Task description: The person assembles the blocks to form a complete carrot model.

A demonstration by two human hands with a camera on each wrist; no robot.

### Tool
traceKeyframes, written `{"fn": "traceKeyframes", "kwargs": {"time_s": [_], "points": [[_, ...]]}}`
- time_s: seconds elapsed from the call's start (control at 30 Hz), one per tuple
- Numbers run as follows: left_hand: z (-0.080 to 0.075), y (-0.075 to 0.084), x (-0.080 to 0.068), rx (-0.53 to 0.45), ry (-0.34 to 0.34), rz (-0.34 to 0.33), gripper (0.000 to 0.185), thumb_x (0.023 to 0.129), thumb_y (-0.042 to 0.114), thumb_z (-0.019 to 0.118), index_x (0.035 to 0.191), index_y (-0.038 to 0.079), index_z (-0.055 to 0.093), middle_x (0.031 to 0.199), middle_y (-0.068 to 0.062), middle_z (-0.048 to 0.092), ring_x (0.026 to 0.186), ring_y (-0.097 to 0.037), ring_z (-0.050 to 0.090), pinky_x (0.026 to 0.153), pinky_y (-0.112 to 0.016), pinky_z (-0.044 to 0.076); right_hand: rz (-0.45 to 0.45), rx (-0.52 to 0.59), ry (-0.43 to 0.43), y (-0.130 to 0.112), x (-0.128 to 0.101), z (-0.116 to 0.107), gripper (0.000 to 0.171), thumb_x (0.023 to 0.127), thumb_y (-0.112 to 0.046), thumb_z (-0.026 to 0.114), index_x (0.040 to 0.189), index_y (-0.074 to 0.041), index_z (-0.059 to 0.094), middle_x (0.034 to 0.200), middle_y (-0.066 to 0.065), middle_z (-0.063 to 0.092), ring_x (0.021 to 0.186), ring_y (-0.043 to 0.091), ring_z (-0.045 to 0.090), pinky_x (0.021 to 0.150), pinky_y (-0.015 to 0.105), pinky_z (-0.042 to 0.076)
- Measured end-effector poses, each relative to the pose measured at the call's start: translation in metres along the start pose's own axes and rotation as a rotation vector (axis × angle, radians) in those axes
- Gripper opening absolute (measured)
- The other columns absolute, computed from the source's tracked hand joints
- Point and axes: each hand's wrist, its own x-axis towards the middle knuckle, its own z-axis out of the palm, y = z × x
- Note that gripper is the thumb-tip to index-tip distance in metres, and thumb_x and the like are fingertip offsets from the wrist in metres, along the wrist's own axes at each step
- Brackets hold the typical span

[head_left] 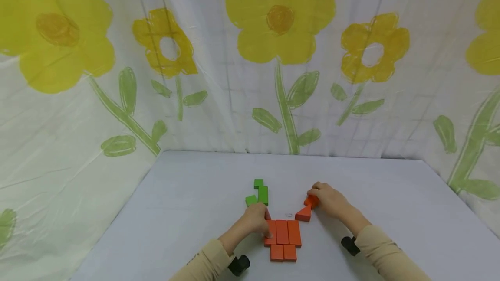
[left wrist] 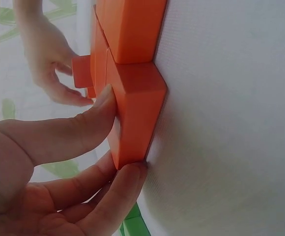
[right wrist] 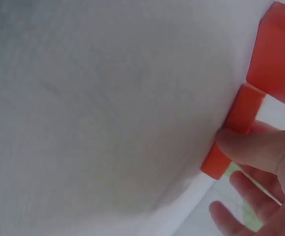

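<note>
Backdrop: white sheet with yellow flowers [head_left: 280, 21] hung behind and around the table [head_left: 195, 194], nothing else going on there.
Left hand [head_left: 255, 220]: thumb and fingertips pinch the leftmost of the three orange blocks [head_left: 282, 232], so that grip is grasping the block's end, clear in the left wrist view.
Green blocks [head_left: 259, 193]: three small ones just beyond the left hand, lying apart from the orange bunch.
Orange bunch: three long blocks side by side, long axes running away from the person, two short blocks [head_left: 283, 253] touching their near ends.
Triangle block [head_left: 304, 214]: just right of the bunch's far corner, not quite touching, its peak pointing up toward the right hand.
Right hand [head_left: 330, 200]: grip is clamped on a small orange piece [head_left: 311, 201], thumb across it, long axis slanting toward the triangle.
Risk, left: my guess, squeezing that edge block sideways could shove the whole row out of line.
Risk, right: sliding the small piece might knock the triangle, since they sit so close.
</note>
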Motion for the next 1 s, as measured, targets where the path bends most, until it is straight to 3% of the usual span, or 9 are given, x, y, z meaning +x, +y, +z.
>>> {"fn": "traceKeyframes", "kwargs": {"time_s": [0.2, 0.33, 0.43, 0.53, 0.63, 0.77, 0.87, 1.0], "points": [[-0.001, 0.001, -0.001, -0.003, -0.001, 0.005, 0.028, 0.054, 0.007, 0.082, 0.074, 0.001, 0.063, 0.068, -0.002, 0.056, 0.061, -0.015, 0.049, 0.053, -0.030, 0.043, 0.165, 0.015, -0.052, 0.004, -0.004, -0.007, 0.024, 0.069, -0.006, 0.072, 0.090, -0.003, 0.060, 0.082, 0.004, 0.055, 0.073, 0.020, 0.052, 0.065, 0.035, 0.045], [-0.001, 0.001, -0.001, -0.001, -0.005, 0.006, 0.028, 0.055, 0.006, 0.082, 0.074, 0.001, 0.062, 0.068, -0.002, 0.056, 0.061, -0.015, 0.049, 0.053, -0.030, 0.043, 0.227, 0.087, 0.032, -0.002, -0.003, -0.016, 0.029, 0.069, -0.017, 0.074, 0.093, -0.005, 0.061, 0.079, 0.001, 0.056, 0.069, 0.015, 0.051, 0.062, 0.033, 0.045], [-0.002, 0.001, 0.000, 0.005, -0.003, 0.010, 0.029, 0.055, 0.007, 0.082, 0.075, 0.001, 0.063, 0.069, -0.002, 0.056, 0.062, -0.015, 0.049, 0.053, -0.030, 0.043, 0.193, 0.143, 0.138, -0.017, -0.001, -0.025, 0.033, 0.067, -0.021, 0.076, 0.093, -0.005, 0.062, 0.079, 0.000, 0.057, 0.069, 0.014, 0.052, 0.062, 0.031, 0.045], [-0.003, 0.001, 0.000, 0.013, -0.003, 0.013, 0.030, 0.054, 0.008, 0.083, 0.075, 0.001, 0.063, 0.069, -0.002, 0.056, 0.062, -0.015, 0.049, 0.053, -0.029, 0.043, 0.101, 0.196, 0.156, -0.040, -0.001, -0.033, 0.032, 0.067, -0.022, 0.076, 0.092, -0.007, 0.063, 0.080, -0.004, 0.058, 0.070, 0.011, 0.052, 0.063, 0.028, 0.046], [-0.003, 0.002, 0.001, 0.015, -0.008, 0.019, 0.029, 0.054, 0.007, 0.082, 0.074, 0.001, 0.063, 0.068, -0.001, 0.056, 0.061, -0.014, 0.049, 0.052, -0.028, 0.043, -0.011, 0.265, 0.071, -0.064, -0.005, -0.037, 0.030, 0.068, -0.022, 0.075, 0.091, -0.009, 0.063, 0.081, -0.007, 0.058, 0.071, 0.007, 0.052, 0.063, 0.025, 0.046], [-0.003, 0.002, 0.002, 0.013, -0.016, 0.027, 0.026, 0.054, 0.005, 0.081, 0.072, 0.002, 0.063, 0.065, 0.000, 0.055, 0.060, -0.014, 0.048, 0.051, -0.028, 0.042, -0.104, 0.326, -0.115, -0.090, -0.015, -0.030, 0.029, 0.069, -0.028, 0.074, 0.091, -0.013, 0.064, 0.082, -0.012, 0.057, 0.071, 0.002, 0.049, 0.063, 0.022, 0.044], [-0.002, 0.002, 0.001, 0.014, -0.015, 0.027, 0.025, 0.054, 0.004, 0.081, 0.071, 0.002, 0.063, 0.065, 0.000, 0.055, 0.059, -0.014, 0.047, 0.050, -0.028, 0.041, -0.132, 0.327, -0.240, -0.102, -0.025, -0.022, 0.032, 0.069, -0.033, 0.073, 0.093, -0.015, 0.064, 0.082, -0.015, 0.055, 0.069, -0.001, 0.045, 0.063, 0.019, 0.042], [-0.003, 0.002, 0.001, 0.021, -0.004, 0.033, 0.026, 0.053, 0.005, 0.082, 0.071, 0.001, 0.063, 0.065, -0.001, 0.056, 0.058, -0.014, 0.047, 0.050, -0.028, 0.041, -0.143, 0.339, -0.324, -0.111, -0.033, -0.015, 0.033, 0.068, -0.036, 0.073, 0.093, -0.015, 0.064, 0.079, -0.018, 0.053, 0.066, -0.002, 0.042, 0.059, 0.017, 0.039]]}}
